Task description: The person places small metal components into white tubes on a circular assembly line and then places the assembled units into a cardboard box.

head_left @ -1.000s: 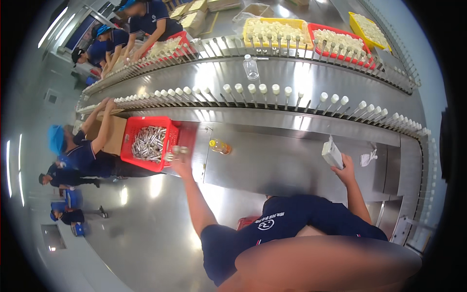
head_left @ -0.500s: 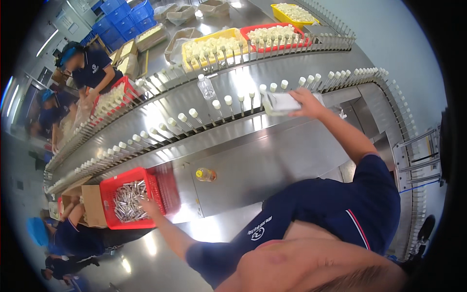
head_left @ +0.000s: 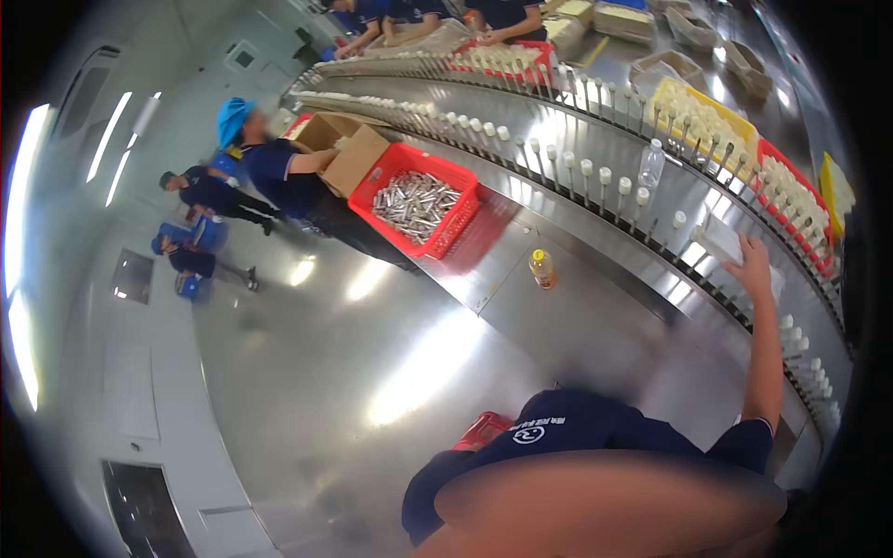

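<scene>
My right hand [head_left: 752,268] reaches out to the far right, over the row of upright metal pins. Its fingers grip a flat, rectangular, clear-and-white plastic piece [head_left: 720,239] that stands among the pins; its exact kind I cannot make out. White caps [head_left: 606,175] sit on pins beside it. My left hand is out of sight; only the dark blue sleeve of that arm shows low in the picture. A red plastic basket [head_left: 450,240] holding a heap of shiny silver tubes stands on the steel counter to the left of my reach.
A small yellow-capped bottle [head_left: 541,270] stands on the counter [head_left: 595,312]. An empty clear bottle [head_left: 651,165] is between the pin rows. Behind are yellow [head_left: 690,100] and red trays of white parts. A co-worker in a blue cap [head_left: 234,121] is beside a cardboard box [head_left: 357,160].
The view has swung left, showing more floor and co-workers. My left hand, earlier at the silver tubes in the red basket, has left the picture. My right hand still grips the plastic piece.
</scene>
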Tool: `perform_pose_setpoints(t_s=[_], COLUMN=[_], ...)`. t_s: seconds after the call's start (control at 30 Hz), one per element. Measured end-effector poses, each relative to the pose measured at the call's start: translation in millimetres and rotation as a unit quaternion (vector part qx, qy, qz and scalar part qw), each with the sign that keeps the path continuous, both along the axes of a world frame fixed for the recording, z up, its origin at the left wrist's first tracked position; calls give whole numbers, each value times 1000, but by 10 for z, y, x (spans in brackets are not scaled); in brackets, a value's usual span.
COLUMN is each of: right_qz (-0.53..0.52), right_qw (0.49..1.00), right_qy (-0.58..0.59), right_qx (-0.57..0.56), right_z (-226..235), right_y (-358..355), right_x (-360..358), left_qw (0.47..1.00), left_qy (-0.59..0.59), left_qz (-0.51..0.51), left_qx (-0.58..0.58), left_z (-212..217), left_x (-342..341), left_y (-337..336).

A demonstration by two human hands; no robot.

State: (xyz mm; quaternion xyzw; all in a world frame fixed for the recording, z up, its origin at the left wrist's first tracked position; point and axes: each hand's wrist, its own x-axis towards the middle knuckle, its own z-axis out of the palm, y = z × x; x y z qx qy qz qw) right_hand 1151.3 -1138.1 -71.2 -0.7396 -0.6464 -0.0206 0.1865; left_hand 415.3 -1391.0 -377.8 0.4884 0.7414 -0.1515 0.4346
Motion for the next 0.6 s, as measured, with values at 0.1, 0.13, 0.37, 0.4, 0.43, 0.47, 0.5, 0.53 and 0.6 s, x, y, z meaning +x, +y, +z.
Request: perform_pose_setpoints(t_s=[0.1, 0.13, 0.37, 0.4, 0.43, 0.47, 0.5, 0.53, 0.6], right_qz=[12, 22, 35, 28, 65, 77, 70, 97, 71], right_qw=[1000, 999, 994, 993, 992, 992, 997, 995, 997], right_qy=[2, 25, 11, -3, 42, 23, 22, 10, -18], right_qx=[26, 18, 104, 114, 96, 102, 25, 29, 19], right_z=[100, 95, 481, 417, 519, 428, 355, 256, 412], right_y=[-162, -188, -28, 47, 93, 147, 142, 168, 72], right_x=[90, 183, 181, 100, -32, -51, -55, -115, -221], left_qw=[996, 994, 965, 960, 959, 966, 976, 976, 977], left_qy=[-29, -37, -157, -174, -186, -189, -181, -173, -127], left_qz=[81, 102, 195, 205, 199, 165, 84, 11, -29], left_qx=[-1, 13, 82, 82, 80, 60, 89, 130, 169], left_z=[179, 260, 891, 991, 1046, 1079, 1085, 1055, 483], left_x=[141, 158, 740, 847, 959, 1015, 981, 932, 497], left_y=[-335, -311, -85, -74, -50, -27, -5, 14, -145])
